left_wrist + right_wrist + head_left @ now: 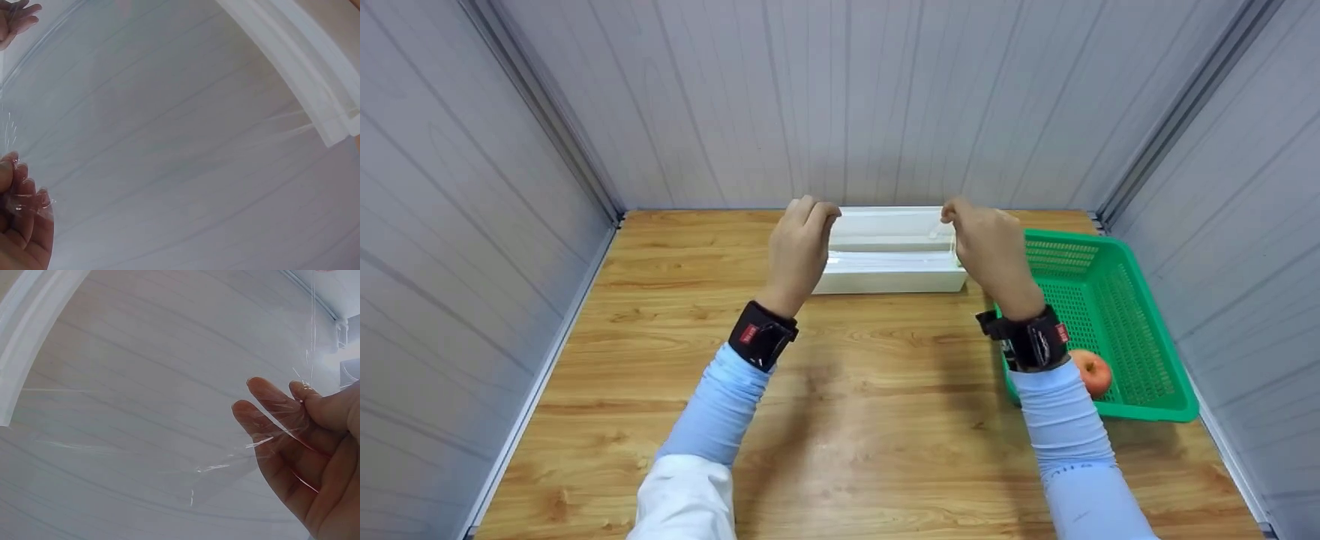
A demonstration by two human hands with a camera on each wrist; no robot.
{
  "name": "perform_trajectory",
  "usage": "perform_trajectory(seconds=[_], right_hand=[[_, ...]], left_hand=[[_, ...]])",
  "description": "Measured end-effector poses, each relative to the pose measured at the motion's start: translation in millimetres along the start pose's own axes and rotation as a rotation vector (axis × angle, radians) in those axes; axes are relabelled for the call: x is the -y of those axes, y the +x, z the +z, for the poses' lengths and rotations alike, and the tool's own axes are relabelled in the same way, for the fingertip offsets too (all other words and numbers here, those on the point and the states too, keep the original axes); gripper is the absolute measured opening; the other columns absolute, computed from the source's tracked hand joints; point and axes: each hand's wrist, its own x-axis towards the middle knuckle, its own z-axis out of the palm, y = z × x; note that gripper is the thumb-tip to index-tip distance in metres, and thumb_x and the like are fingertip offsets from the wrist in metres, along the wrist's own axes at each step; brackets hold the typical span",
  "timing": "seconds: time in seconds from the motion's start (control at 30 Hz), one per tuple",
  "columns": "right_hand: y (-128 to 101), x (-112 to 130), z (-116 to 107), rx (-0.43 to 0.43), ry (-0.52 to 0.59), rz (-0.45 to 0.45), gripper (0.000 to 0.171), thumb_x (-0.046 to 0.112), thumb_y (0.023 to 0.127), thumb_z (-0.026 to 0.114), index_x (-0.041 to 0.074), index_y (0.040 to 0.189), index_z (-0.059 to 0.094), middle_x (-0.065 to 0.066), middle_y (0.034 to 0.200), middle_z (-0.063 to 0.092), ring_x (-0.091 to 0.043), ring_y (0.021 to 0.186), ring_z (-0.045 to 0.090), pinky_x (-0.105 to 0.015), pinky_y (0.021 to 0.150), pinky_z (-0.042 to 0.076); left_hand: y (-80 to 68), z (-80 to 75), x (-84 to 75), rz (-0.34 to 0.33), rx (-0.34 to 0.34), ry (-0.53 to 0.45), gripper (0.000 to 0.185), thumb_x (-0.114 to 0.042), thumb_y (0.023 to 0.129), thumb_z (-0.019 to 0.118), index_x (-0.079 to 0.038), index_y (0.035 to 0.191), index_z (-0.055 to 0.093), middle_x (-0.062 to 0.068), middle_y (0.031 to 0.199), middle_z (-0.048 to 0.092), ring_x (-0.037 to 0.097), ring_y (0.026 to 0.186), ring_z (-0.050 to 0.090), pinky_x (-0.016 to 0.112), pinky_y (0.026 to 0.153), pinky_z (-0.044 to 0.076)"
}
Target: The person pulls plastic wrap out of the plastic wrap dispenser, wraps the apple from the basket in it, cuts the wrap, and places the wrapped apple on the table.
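Note:
A sheet of clear cling film [157, 140] is stretched between my two hands and runs back to a long white box [889, 283] at the far side of the table. The box lid stands raised, and a film roll shows inside as a pale strip. My left hand [797, 251] pinches one corner of the sheet between thumb and fingers, above the box's left end. Over the right end, my right hand [994, 251] pinches the other corner. In the right wrist view, the film creases across the fingers [270, 416] and is gathered at the thumb.
A green plastic basket [1159, 322] stands on the right of the wooden table [675, 390], partly under my right forearm. An apple [1091, 373] lies in it near the front left. Pale panelled walls [810, 97] enclose the back and both sides.

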Motion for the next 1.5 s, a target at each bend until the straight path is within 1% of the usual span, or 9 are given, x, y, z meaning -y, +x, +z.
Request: perform_trajectory(seconds=[0.13, 0.23, 0.47, 0.7, 1.0, 1.1, 1.27, 1.43, 1.5], right_hand=[[-3.9, 4.9, -5.6, -0.021, 0.002, -0.017, 0.015, 0.011, 0.098, 0.049, 0.006, 0.095, 0.063, -0.010, 0.071, 0.068, -0.017, 0.041, 0.034, -0.025, 0.043, 0.018], [-10.0, 8.5, -9.1, -0.044, 0.007, -0.029, 0.017, 0.014, 0.098, 0.048, 0.007, 0.093, 0.064, -0.010, 0.072, 0.069, -0.018, 0.041, 0.037, -0.025, 0.042, 0.020], [-29.1, 15.9, -14.4, -0.074, 0.013, -0.068, 0.017, 0.017, 0.097, 0.051, 0.008, 0.091, 0.064, -0.009, 0.065, 0.064, -0.017, 0.040, 0.038, -0.028, 0.039, 0.028], [-52.5, 24.4, -16.8, -0.088, 0.073, -0.093, 0.013, 0.016, 0.094, 0.056, 0.007, 0.090, 0.065, -0.007, 0.069, 0.067, -0.014, 0.042, 0.035, -0.028, 0.039, 0.034], [-92.7, 29.9, -11.7, -0.159, 0.150, -0.121, 0.016, 0.019, 0.092, 0.058, 0.007, 0.089, 0.068, -0.007, 0.073, 0.070, -0.022, 0.050, 0.057, -0.035, 0.044, 0.046], [-104.9, 31.3, -8.8, -0.144, 0.162, -0.121, 0.017, 0.018, 0.092, 0.058, 0.005, 0.090, 0.070, -0.008, 0.076, 0.071, -0.022, 0.054, 0.061, -0.034, 0.047, 0.048], [-126.1, 32.6, -4.5, -0.096, 0.161, -0.114, 0.010, 0.011, 0.088, 0.064, 0.005, 0.091, 0.070, -0.008, 0.078, 0.071, -0.021, 0.059, 0.063, -0.033, 0.051, 0.050], [-148.5, 34.6, 1.9, -0.030, 0.172, -0.110, 0.010, 0.006, 0.082, 0.069, 0.007, 0.092, 0.071, -0.006, 0.081, 0.072, -0.020, 0.068, 0.066, -0.032, 0.057, 0.053], [-157.9, 35.4, 6.0, -0.014, 0.180, -0.107, 0.009, 0.008, 0.083, 0.069, 0.008, 0.091, 0.072, -0.005, 0.082, 0.073, -0.019, 0.070, 0.067, -0.032, 0.058, 0.053]], left_hand=[[-2.7, -5.5, -3.2, 0.001, -0.022, -0.028, 0.012, -0.010, 0.097, 0.050, -0.005, 0.092, 0.061, 0.006, 0.084, 0.056, 0.020, 0.074, 0.049, 0.028, 0.062, 0.043], [-9.4, -10.9, -7.2, 0.001, -0.020, -0.060, 0.012, -0.010, 0.097, 0.050, -0.005, 0.093, 0.061, 0.006, 0.085, 0.057, 0.020, 0.077, 0.052, 0.028, 0.063, 0.045], [-30.6, -27.2, -14.4, 0.009, 0.062, -0.182, 0.013, -0.010, 0.098, 0.049, -0.005, 0.095, 0.061, 0.007, 0.087, 0.057, 0.019, 0.081, 0.053, 0.028, 0.069, 0.046], [-50.5, -39.9, -19.8, 0.040, 0.108, -0.217, 0.011, -0.009, 0.097, 0.051, -0.005, 0.095, 0.061, 0.005, 0.087, 0.058, 0.018, 0.080, 0.053, 0.027, 0.068, 0.045], [-84.3, -44.8, -31.3, 0.077, 0.116, -0.267, 0.006, -0.003, 0.092, 0.057, -0.005, 0.093, 0.063, 0.005, 0.086, 0.058, 0.018, 0.083, 0.056, 0.026, 0.073, 0.048], [-95.5, -45.0, -34.2, 0.079, 0.123, -0.261, 0.006, -0.002, 0.090, 0.060, -0.006, 0.092, 0.064, 0.005, 0.086, 0.058, 0.018, 0.081, 0.054, 0.026, 0.071, 0.047], [-115.7, -43.9, -38.3, 0.064, 0.168, -0.237, 0.006, -0.003, 0.089, 0.062, -0.008, 0.093, 0.064, 0.002, 0.085, 0.058, 0.015, 0.079, 0.053, 0.025, 0.069, 0.046], [-139.0, -42.1, -42.3, 0.035, 0.221, -0.251, 0.009, -0.002, 0.088, 0.063, -0.008, 0.094, 0.064, 0.000, 0.087, 0.057, 0.012, 0.079, 0.052, 0.021, 0.068, 0.045], [-148.5, -41.4, -43.8, 0.025, 0.235, -0.265, 0.011, 0.000, 0.087, 0.064, -0.008, 0.094, 0.064, 0.000, 0.088, 0.058, 0.011, 0.079, 0.053, 0.020, 0.068, 0.046]])
